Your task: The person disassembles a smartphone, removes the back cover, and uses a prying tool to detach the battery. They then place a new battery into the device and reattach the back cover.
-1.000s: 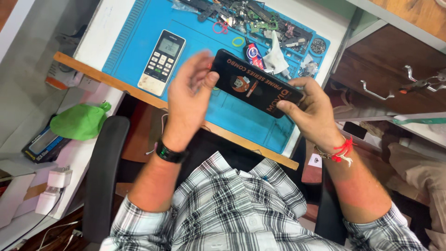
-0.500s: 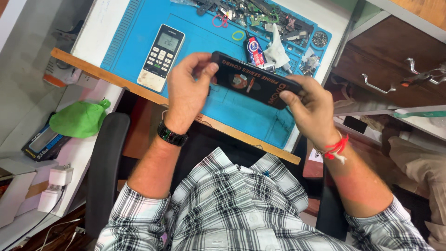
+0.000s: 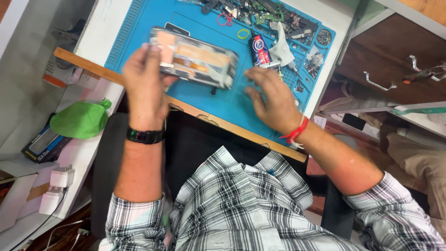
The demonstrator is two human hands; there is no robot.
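My left hand [image 3: 145,86] holds a flat phone-sized device [image 3: 195,58] by its left end, above the blue work mat [image 3: 204,97]. The device is turned so a pale, taped and blurred side faces me. My right hand [image 3: 272,97] is off the device, fingers spread, hovering low over the mat just right of it. A dark watch sits on my left wrist and a red thread on my right wrist.
A small tube [image 3: 260,50], red and yellow rings, white cloth [image 3: 282,42] and several electronic parts [image 3: 260,9] lie at the mat's far edge. A green cloth [image 3: 80,120] and a white charger [image 3: 58,181] rest on the left shelf. Drawers [image 3: 395,69] stand to the right.
The device was held in both hands with its black printed side up. It has been flipped to its pale side. My right hand has let go and moved onto the mat.
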